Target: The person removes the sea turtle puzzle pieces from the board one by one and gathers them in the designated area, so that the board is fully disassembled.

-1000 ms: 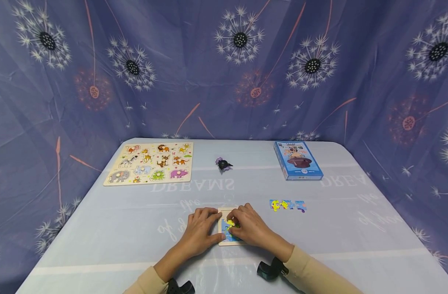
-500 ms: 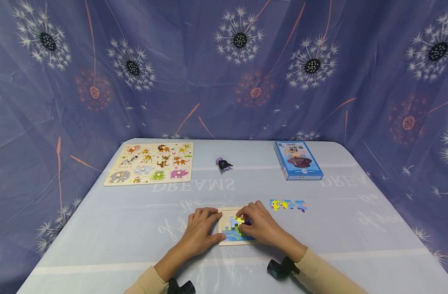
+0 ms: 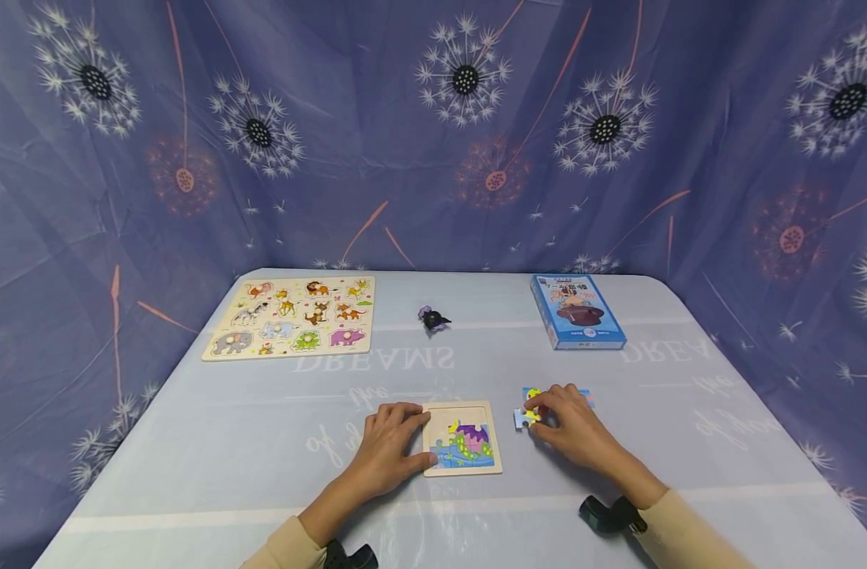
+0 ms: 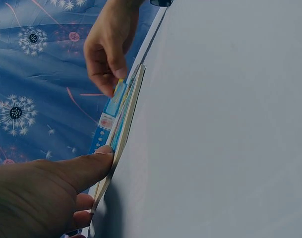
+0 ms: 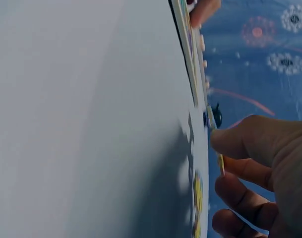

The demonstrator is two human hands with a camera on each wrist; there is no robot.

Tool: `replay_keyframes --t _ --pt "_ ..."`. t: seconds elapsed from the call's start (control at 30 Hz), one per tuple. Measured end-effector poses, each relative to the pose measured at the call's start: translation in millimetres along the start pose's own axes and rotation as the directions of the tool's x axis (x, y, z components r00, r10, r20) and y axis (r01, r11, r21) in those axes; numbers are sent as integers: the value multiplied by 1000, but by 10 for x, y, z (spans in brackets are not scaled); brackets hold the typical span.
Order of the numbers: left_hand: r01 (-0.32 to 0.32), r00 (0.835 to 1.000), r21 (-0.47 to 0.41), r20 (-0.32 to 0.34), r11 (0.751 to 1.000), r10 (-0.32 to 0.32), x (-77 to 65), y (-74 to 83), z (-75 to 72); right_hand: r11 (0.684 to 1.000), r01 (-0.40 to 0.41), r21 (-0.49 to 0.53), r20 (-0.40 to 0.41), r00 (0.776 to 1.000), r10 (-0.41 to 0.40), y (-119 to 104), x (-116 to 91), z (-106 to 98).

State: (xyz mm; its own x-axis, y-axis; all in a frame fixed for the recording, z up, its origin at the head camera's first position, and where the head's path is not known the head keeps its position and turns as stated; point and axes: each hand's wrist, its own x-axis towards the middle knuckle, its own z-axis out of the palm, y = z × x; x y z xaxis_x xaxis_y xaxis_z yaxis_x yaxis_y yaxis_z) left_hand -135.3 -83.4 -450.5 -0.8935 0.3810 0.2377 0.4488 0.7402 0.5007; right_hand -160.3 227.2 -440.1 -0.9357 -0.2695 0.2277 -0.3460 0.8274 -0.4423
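Observation:
My left hand [image 3: 386,449] rests at the left side of a square wooden puzzle tray [image 3: 443,416], thumb on its lower left rim and index finger at the upper left corner. Assembled pieces in blue, green, pink and purple fill the tray's lower part; bare wood shows above. To the tray's right, my right hand [image 3: 575,427] pinches a light blue and yellow puzzle piece [image 3: 524,419] between thumb and fingers. The right wrist view shows this held piece [image 5: 221,163] edge-on above the table. Loose puzzle pieces [image 3: 531,392] lie behind the right hand, partly covered by it.
An animal peg puzzle board [image 3: 291,316] lies at the back left of the table. A small black and purple object [image 3: 433,319] sits at the back middle. At the back right is a blue box [image 3: 578,312]. A patterned purple-blue curtain [image 3: 376,142] hangs behind.
My right hand has left the tray and moved right to the loose pieces, where it now holds one. More of the assembled picture shows. The left hand stays put.

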Motion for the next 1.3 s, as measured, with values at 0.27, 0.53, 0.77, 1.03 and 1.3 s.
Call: replay_keyframes --t 0.27,0.53,0.77,1.03,1.3 --pt "2 1000 1 6 1000 -2 1 4 -3 1000 -14 -15 3 1000 14 226 -62 -69" --pt "4 1000 -7 12 1000 -4 -13 3 5 999 -40 3 50 998 40 265 -65 -61" --pt "3 1000 -4 9 1000 -3 -7 10 -2 998 -61 -3 72 996 61 268 -59 -59" --pt "16 1000 -1 13 1000 -16 -7 25 -5 998 -64 -1 61 996 64 259 -59 -60" --pt "-15 1000 0 -20 1000 15 37 82 45 999 -47 19 68 997 46 147 -52 -60"
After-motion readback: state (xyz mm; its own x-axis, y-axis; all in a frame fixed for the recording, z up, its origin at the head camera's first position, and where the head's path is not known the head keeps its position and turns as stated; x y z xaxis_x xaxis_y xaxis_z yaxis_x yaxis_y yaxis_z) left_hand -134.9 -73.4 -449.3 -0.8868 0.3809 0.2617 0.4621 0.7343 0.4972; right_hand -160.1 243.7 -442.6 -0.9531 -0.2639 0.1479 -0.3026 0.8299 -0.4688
